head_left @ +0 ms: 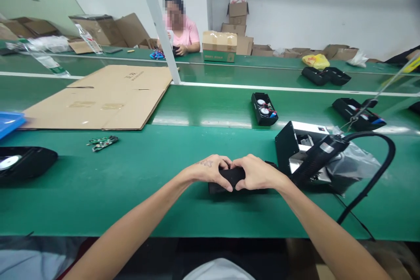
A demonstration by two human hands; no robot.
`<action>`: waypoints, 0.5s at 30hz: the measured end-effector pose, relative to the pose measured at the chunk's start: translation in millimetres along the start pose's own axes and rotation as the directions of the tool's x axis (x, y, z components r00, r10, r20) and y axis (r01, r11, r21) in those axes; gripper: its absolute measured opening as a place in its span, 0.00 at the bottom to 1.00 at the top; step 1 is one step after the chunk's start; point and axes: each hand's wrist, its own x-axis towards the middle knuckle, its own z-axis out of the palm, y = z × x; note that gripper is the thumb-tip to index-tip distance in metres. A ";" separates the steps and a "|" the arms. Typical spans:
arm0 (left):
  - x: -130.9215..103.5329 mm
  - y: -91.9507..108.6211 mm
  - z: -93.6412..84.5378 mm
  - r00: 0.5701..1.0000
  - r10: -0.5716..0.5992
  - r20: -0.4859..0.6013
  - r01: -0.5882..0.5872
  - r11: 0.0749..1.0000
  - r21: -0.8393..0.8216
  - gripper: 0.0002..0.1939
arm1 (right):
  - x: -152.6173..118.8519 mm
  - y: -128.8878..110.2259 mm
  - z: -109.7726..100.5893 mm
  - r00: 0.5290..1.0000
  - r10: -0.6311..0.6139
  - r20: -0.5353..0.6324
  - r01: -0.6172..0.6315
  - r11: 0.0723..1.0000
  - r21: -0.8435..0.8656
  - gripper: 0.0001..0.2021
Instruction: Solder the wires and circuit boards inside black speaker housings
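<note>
Both my hands close around a black casing (233, 176) low over the green table, in the middle of the view. From its left side my left hand (213, 170) grips it, thumb toward me and fingers on the far side. My right hand (254, 173) holds the right side the same way, its thumb almost meeting the left one. A darker flat black part (216, 187) shows beneath the hands on the table; whether it is joined to the casing I cannot tell.
Right of my hands stand a black and white machine (303, 146) and a hanging black electric screwdriver (320, 157). An open speaker housing (264, 109) lies beyond. Flattened cardboard (101, 96), circuit boards (103, 142) and another black housing (29, 164) are leftward. A person (185, 35) sits opposite.
</note>
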 end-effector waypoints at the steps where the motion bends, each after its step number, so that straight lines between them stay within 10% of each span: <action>1: -0.5 0.7 0.9 1.000 -0.007 0.001 0.007 1.000 -0.010 0.26 | 1.8 2.0 1.0 1.000 -0.001 0.002 0.001 1.000 0.006 0.21; 15: 1.8 -2.6 3.9 0.999 -0.050 -0.008 0.048 0.991 -0.123 0.26 | 19.1 0.3 -3.4 0.997 0.026 0.076 -0.034 0.993 0.114 0.13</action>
